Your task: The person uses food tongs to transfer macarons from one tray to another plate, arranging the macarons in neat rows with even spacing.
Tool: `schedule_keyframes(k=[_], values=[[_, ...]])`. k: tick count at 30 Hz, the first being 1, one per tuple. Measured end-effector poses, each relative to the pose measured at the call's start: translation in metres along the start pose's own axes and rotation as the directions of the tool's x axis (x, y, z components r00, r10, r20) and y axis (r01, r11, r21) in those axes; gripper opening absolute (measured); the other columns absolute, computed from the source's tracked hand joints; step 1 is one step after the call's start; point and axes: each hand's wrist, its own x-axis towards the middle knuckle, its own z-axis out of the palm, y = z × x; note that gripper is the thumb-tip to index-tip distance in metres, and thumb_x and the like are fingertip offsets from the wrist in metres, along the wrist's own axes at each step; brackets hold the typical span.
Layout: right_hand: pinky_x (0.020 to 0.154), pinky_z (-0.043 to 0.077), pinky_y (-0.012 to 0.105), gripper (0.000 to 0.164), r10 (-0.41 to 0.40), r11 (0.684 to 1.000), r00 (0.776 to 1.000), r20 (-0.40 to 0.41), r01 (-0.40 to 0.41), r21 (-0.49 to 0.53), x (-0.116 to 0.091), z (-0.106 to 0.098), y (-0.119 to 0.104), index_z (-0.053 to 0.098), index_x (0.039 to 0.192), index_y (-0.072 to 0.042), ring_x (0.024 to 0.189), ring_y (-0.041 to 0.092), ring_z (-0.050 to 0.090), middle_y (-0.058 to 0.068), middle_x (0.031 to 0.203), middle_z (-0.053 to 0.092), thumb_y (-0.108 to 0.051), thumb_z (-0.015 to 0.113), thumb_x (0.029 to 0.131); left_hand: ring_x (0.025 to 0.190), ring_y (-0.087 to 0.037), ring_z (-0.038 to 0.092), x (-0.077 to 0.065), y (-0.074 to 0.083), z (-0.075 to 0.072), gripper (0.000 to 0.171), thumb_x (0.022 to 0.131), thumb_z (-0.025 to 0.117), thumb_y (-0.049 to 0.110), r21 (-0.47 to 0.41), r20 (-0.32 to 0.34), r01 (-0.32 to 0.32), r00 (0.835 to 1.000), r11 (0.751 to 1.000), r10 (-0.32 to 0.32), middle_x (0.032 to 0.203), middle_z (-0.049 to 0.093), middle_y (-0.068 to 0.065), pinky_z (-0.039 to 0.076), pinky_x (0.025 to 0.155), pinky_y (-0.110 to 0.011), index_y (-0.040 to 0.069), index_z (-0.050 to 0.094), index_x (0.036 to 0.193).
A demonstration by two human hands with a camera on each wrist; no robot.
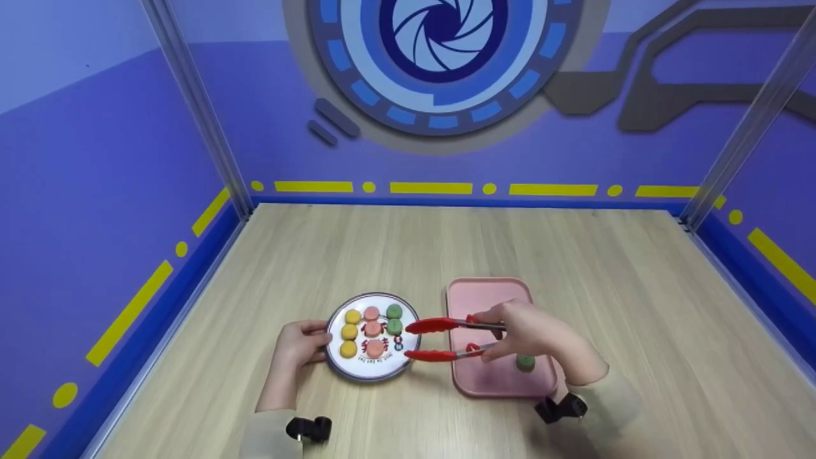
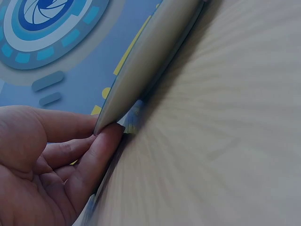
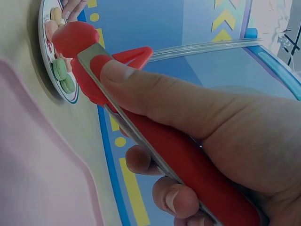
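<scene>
My left hand (image 1: 294,347) pinches the left rim of a round white plate (image 1: 360,368); in the left wrist view, fingers lie on both sides of the edge of the plate (image 2: 150,56). On it sit three yellow macarons (image 1: 349,331), three pink macarons (image 1: 373,328) and two green macarons (image 1: 394,311). With my right hand (image 1: 532,331) I grip red-tipped metal tongs (image 1: 433,326) above the pink tray (image 1: 488,290). The tong tips are spread, nothing visible between them, at the plate's right edge. One green macaron (image 1: 525,363) lies on the tray, below my right hand.
The wooden table (image 1: 382,255) extends behind the plate and tray. A blue-purple wall (image 1: 255,127) with yellow markings encloses its back and sides. Metal posts (image 1: 197,108) stand at the corners.
</scene>
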Motion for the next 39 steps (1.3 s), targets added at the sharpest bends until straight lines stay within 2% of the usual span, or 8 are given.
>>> schedule_keyframes(k=[5, 12, 18, 24, 29, 39], values=[[0.068, 0.05, 0.023, 0.058, 0.014, 1.0, 1.0, -0.004, -0.014, 0.008, -0.011, -0.003, 0.004, 0.074, 0.125, -0.005, 0.076, 0.009, 0.057, 0.01, 0.109, 0.079, -0.028, 0.092, 0.075, 0.075, -0.011, 0.068, 0.002, -0.001, 0.001, 0.038, 0.094, 0.065, -0.003, 0.005, -0.001, 0.005, 1.0, 1.0, -0.005, 0.117, 0.07, -0.027, 0.062, 0.06, -0.026, -0.011, 0.062, 0.131], [0.073, 0.053, 0.026, 0.062, 0.057, 0.998, 0.998, -0.014, -0.057, -0.012, -0.026, -0.007, 0.013, 0.072, 0.128, -0.005, 0.085, 0.009, 0.061, 0.011, 0.122, 0.076, -0.028, 0.092, 0.074, 0.076, -0.011, 0.068, 0.001, -0.001, 0.001, 0.039, 0.093, 0.066, -0.003, 0.017, -0.009, 0.022, 1.0, 1.0, -0.022, 0.117, 0.07, -0.026, 0.062, 0.061, -0.025, -0.01, 0.063, 0.131], [0.069, 0.049, 0.023, 0.062, 0.09, 0.996, 0.996, -0.012, -0.09, 0.007, -0.036, -0.011, 0.019, 0.073, 0.127, -0.007, 0.081, 0.011, 0.058, 0.007, 0.116, 0.077, -0.026, 0.092, 0.072, 0.077, -0.01, 0.068, 0.001, 0.0, 0.0, 0.038, 0.094, 0.066, -0.002, 0.015, -0.006, 0.019, 1.0, 1.0, -0.019, 0.116, 0.07, -0.026, 0.062, 0.061, -0.026, -0.01, 0.063, 0.131], [0.065, 0.045, 0.022, 0.061, 0.088, 0.996, 0.996, -0.022, -0.088, -0.001, -0.046, -0.017, 0.024, 0.074, 0.126, -0.006, 0.077, 0.01, 0.054, 0.002, 0.101, 0.076, -0.03, 0.092, 0.072, 0.079, -0.011, 0.068, 0.001, 0.001, 0.001, 0.038, 0.094, 0.067, -0.002, 0.022, -0.005, 0.013, 1.0, 1.0, -0.013, 0.115, 0.07, -0.024, 0.063, 0.062, -0.027, -0.01, 0.063, 0.131], [0.067, 0.046, 0.021, 0.063, 0.11, 0.994, 0.994, -0.021, -0.11, 0.002, -0.055, -0.02, 0.028, 0.073, 0.126, -0.003, 0.081, 0.01, 0.056, 0.006, 0.11, 0.077, -0.032, 0.092, 0.074, 0.078, -0.011, 0.068, 0.001, 0.0, 0.001, 0.038, 0.093, 0.066, -0.003, 0.01, -0.008, 0.012, 1.0, 1.0, -0.012, 0.115, 0.071, -0.025, 0.063, 0.062, -0.027, -0.011, 0.063, 0.131], [0.066, 0.049, 0.02, 0.059, 0.161, 0.986, 0.987, -0.008, -0.161, 0.043, -0.075, -0.026, 0.038, 0.073, 0.126, -0.005, 0.081, 0.009, 0.057, 0.007, 0.108, 0.077, -0.031, 0.09, 0.076, 0.074, -0.01, 0.068, 0.001, -0.001, 0.001, 0.038, 0.094, 0.066, -0.002, 0.01, -0.008, 0.013, 1.0, 1.0, -0.013, 0.117, 0.07, -0.025, 0.062, 0.06, -0.024, -0.01, 0.063, 0.131]])
